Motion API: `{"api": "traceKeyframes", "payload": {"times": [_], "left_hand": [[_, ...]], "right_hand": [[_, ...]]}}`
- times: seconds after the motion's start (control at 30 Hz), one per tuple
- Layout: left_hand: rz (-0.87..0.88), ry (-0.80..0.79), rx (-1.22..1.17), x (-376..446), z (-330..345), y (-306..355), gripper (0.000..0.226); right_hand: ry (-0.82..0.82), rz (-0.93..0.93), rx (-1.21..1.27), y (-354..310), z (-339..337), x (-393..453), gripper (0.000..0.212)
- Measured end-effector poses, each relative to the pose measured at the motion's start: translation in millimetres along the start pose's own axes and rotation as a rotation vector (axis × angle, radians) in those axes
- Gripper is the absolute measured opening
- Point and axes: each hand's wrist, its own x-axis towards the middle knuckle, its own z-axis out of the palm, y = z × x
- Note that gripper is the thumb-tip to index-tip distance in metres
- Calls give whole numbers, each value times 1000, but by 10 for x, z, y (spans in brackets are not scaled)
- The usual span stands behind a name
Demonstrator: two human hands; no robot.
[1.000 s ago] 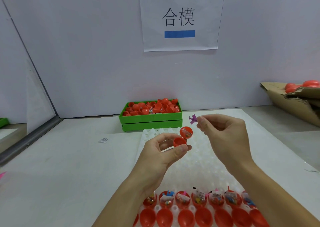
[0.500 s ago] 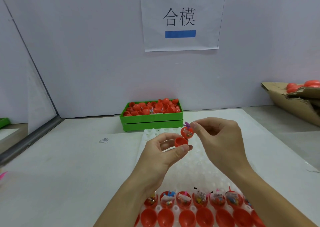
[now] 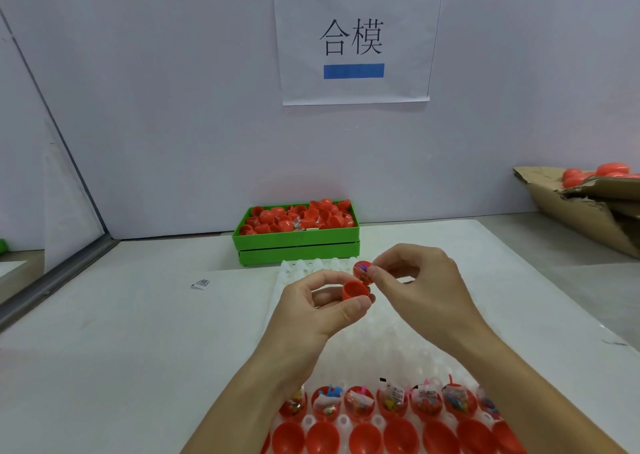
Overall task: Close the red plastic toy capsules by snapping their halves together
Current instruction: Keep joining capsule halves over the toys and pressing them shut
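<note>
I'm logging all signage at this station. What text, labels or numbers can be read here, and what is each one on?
"合模": large black characters on the white paper sheet fixed to the wall, between two plain blue bars.
Small white packet on the table: dark print on it, too small to read.
Wrappers in the filled capsule halves at the near edge: printed, too blurred to read.
No other text shows.

left hand (image 3: pixel 313 309): pinching an open red capsule (image 3: pixel 355 289)
right hand (image 3: pixel 420 285): fingertips poking the upper half
green tray (image 3: pixel 298 247): loaded with red halves, back by the wall
</note>
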Motion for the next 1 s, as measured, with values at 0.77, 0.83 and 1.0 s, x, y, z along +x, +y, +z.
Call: {"api": "traceKeyframes", "payload": {"times": [0.77,0.83,1.0], "left_hand": [[243,236,368,-15,62,77,34],[294,255,415,-22,78,70,27],[347,265,446,-39,72,74,30]], "right_hand": [[-143,108,215,-27,-67,10,18],[-118,20,193,-38,-46,-12,24],[-100,-199,74,-72,-40,-33,32]]}}
